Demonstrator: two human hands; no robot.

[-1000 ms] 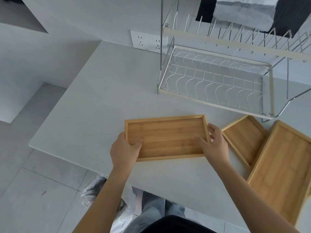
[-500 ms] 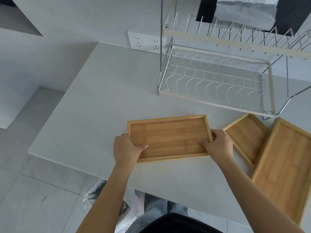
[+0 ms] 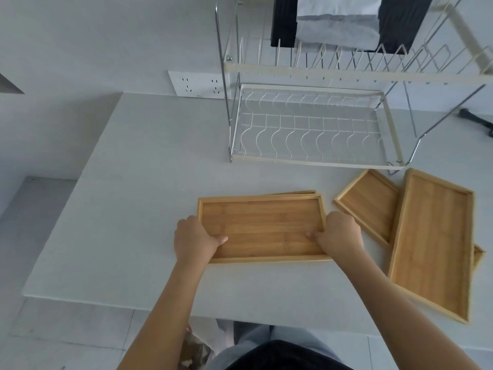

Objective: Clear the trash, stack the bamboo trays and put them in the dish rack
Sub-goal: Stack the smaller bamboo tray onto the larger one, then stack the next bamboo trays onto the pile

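Observation:
A bamboo tray (image 3: 262,228) lies flat in front of me on the white table (image 3: 149,198), with the edge of another tray (image 3: 298,192) peeking out behind its far rim. My left hand (image 3: 194,240) grips its left end, thumb inside the rim. My right hand (image 3: 338,233) grips the right end the same way. A small bamboo tray (image 3: 369,206) and a long bamboo tray (image 3: 434,241) lie to the right, the long one overlapping the small one. The two-tier wire dish rack (image 3: 312,161) stands empty beyond them.
A wall socket (image 3: 198,84) sits left of the rack. Dark and grey cloth (image 3: 344,20) hangs behind the upper tier. A black object (image 3: 477,120) lies at the far right. The table's front edge runs just above my legs, with tiled floor to the left.
Both hands have tightened their hold on the tray's ends, thumbs now pressed inside the rim. A second tray's edge now shows behind the held tray. The camera has tilted slightly.

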